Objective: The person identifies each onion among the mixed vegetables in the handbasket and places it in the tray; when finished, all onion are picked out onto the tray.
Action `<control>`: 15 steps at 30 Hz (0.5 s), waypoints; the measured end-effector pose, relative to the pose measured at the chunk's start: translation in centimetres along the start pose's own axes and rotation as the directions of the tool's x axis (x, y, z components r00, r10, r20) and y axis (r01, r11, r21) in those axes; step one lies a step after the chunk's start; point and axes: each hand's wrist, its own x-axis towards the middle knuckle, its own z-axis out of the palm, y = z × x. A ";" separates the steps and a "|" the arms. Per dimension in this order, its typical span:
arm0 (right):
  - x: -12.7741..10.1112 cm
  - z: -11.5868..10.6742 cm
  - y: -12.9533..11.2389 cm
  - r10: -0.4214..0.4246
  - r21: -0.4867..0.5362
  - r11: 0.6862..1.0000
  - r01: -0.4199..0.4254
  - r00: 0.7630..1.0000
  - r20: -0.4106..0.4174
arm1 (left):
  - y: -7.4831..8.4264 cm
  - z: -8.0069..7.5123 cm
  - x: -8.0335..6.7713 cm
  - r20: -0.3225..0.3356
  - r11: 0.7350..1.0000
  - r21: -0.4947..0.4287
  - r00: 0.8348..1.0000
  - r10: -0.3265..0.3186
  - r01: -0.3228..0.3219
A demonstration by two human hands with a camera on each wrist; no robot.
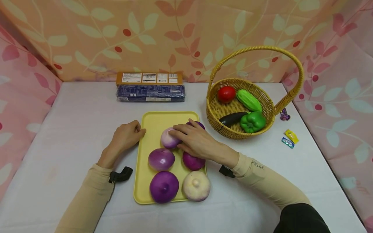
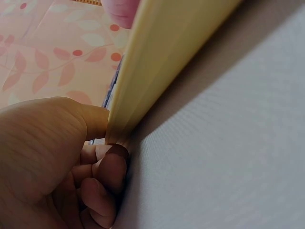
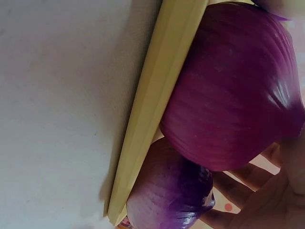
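A yellow tray [image 1: 172, 116] holds several onions. My left hand [image 1: 128, 135] pinches its left rim; in the left wrist view the thumb [image 2: 97, 121] lies against the tray edge with the other fingers curled below. My right hand [image 1: 198, 140] reaches over the tray from the right, its fingers resting on a pale purple onion [image 1: 167, 138]. That hand partly covers a dark purple onion [image 1: 200, 124] at the upper right and another purple onion [image 1: 193, 161] under the palm. Nearer me sit a glossy purple onion [image 1: 161, 159], a large purple onion [image 1: 164, 187] and a whitish onion [image 1: 196, 186].
Right of the tray stands a wicker basket [image 1: 211, 119] with a high handle, holding a tomato [image 1: 226, 94], a green cucumber-like vegetable [image 1: 249, 100], an eggplant [image 1: 232, 119] and a green pepper [image 1: 253, 122]. Wrapped candies [image 1: 291, 136] lie beyond it. Two packages [image 1: 150, 93] lie at the back.
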 end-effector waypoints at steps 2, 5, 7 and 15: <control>-0.1 0.0 0.0 -0.002 -0.002 1.000 0.002 1.000 0.007 | 0.0 0.0 0.0 0.000 1.000 0.000 1.000 0.001 -0.001; -0.2 0.0 0.1 -0.001 0.000 1.000 0.001 1.000 0.016 | 0.1 0.0 0.0 0.001 1.000 0.000 1.000 0.000 0.000; -0.2 0.0 0.1 0.000 0.002 1.000 -0.001 1.000 0.020 | 0.1 0.0 -0.1 0.001 1.000 0.002 1.000 0.000 0.000; -0.4 0.0 0.1 -0.005 -0.006 1.000 0.006 1.000 0.014 | 0.0 0.1 0.0 -0.007 1.000 0.009 1.000 0.005 -0.005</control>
